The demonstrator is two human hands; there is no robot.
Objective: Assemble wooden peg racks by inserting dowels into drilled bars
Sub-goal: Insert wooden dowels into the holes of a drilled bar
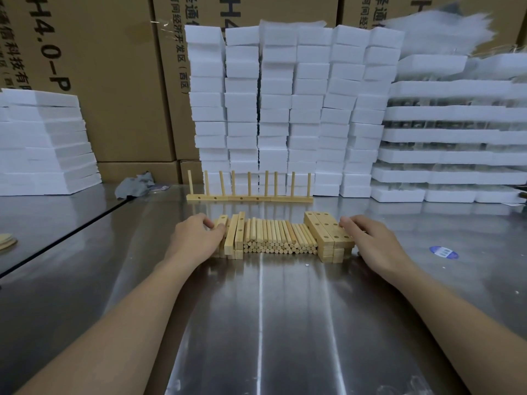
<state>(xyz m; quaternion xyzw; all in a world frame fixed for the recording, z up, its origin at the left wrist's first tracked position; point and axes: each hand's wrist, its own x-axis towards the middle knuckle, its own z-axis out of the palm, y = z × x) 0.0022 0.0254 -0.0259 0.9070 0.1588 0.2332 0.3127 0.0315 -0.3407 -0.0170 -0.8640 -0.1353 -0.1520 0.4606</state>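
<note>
I looked down on a wide steel table point(271, 323) that filled the lower half of the view, shiny and streaked with reflections. Behind it rose brown cardboard boxes point(114, 81) with printed lettering. In front of the boxes stood tall columns of white foam blocks point(285, 109), with flatter foam trays point(456, 138) stacked to the right and a lower foam pile point(42, 143) at the left.

At the foot of the foam columns stood a finished peg rack point(249, 198): drilled bars lying end to end with a row of thin pegs upright in them.

Nearer to me, in the middle of the table, lay a pile of loose dowels point(278, 238), side by side with their round ends facing me. Touching the pile on its left was a stack of drilled bars point(235, 238), some turned on edge. On its right sat a second stack of bars point(325, 232), flat, holes facing up.

My left hand point(196, 238) rested against the left stack, fingers curled with the tips on the outermost bar; I could not tell whether it truly gripped it. My right hand point(368, 240) lay palm down, fingers loosely spread, tips touching the right stack's outer edge.

A crumpled grey rag point(135, 183) lay far left, and a small blue sticker point(444, 252) sat right of my right hand
</note>
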